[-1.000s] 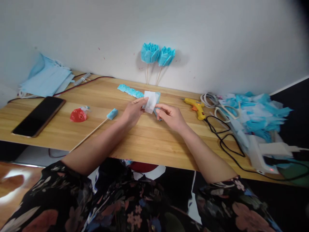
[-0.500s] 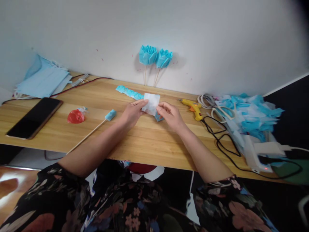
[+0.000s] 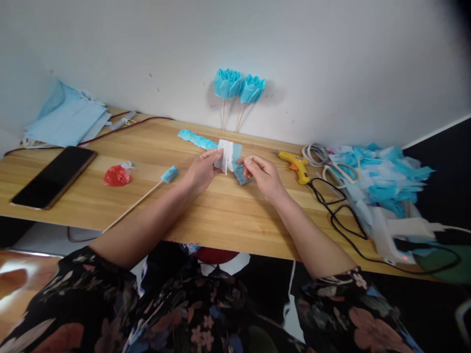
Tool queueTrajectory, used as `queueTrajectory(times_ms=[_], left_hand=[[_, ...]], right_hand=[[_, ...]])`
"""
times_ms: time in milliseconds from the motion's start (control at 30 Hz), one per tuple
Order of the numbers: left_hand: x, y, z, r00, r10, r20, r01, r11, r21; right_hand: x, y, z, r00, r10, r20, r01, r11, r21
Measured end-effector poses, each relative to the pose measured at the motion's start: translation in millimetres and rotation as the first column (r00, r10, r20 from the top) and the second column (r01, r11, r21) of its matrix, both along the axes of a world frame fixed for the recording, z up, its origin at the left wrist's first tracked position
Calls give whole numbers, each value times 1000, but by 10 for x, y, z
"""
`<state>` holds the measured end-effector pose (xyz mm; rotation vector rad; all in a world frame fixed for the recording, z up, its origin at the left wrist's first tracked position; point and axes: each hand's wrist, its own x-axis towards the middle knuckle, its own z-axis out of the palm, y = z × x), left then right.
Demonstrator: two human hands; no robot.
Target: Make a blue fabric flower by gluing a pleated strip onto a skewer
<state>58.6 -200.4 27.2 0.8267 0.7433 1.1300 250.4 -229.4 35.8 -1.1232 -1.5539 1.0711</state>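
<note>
A small white-and-blue fabric piece [image 3: 227,158] is sitting between the person's two hands, above the middle of the surface [image 3: 221,220]. The left hand [image 3: 204,170] is pinching its left side, thumb on top. The right hand [image 3: 262,174] is curling its fingers narrowly by the piece's blue right edge; whether they are gripping it, one cannot tell. A blue bit [image 3: 242,176] is showing just below, near the right fingertips, and whether it is joined to the piece is unclear.

Just beyond the left hand, a ruffled blue strip [image 3: 197,139] is lying on the surface. To the left of that hand, a thin stick [image 3: 136,205] is lying slantwise, bearing a blue wad [image 3: 170,174] at its far end. Behind the hands, two blue flowers [image 3: 228,84] on thin stems are leaning against the wall [image 3: 154,44].

To the right, a yellow glue gun [image 3: 298,166] is resting near a coiled pale cable [image 3: 315,153], with scissors [image 3: 340,174] and a heap of blue and white scraps [image 3: 395,171] lying farther out. A power strip [image 3: 393,245] is glowing red near the front edge. On the left, a crumpled red piece [image 3: 117,175], a phone [image 3: 55,177] and stacked blue masks [image 3: 69,121] are lying well apart from the hands.
</note>
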Motion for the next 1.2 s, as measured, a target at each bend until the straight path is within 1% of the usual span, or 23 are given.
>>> queueTrajectory(times_ms=[133, 200, 400, 567, 767, 933, 1000, 1100, 1200], left_hand=[[14, -13, 3, 1000, -9, -12, 9, 1000, 22], [22, -18, 6, 1000, -9, -15, 10, 1000, 23], [38, -30, 8, 1000, -8, -6, 8, 999, 34], [33, -57, 22, 999, -18, -44, 20, 999, 50], [28, -65, 7, 997, -51, -58, 55, 996, 73], [41, -59, -12, 994, -34, -105, 44, 994, 96], [44, -67, -6, 992, -33, -122, 46, 993, 106], [43, -77, 1, 991, -53, -125, 69, 990, 121], [39, -66, -19, 991, -55, -126, 70, 990, 122]], right_hand=[[-11, 4, 18, 995, -101, 29, 99, 993, 57], [-24, -7, 38, 991, -126, 51, 121, 989, 85], [-61, -51, 90, 983, -117, 140, 97, 985, 142], [-66, -76, 118, 980, -100, 172, 71, 983, 169], [-60, -64, 103, 963, -145, 227, 102, 976, 192], [-67, -44, 88, 941, -137, 308, 86, 981, 175], [-67, -31, 79, 929, -153, 337, 94, 978, 186], [-54, -9, 55, 923, -186, 338, 122, 972, 201], [-38, 6, 27, 947, -160, 279, 124, 982, 141]])
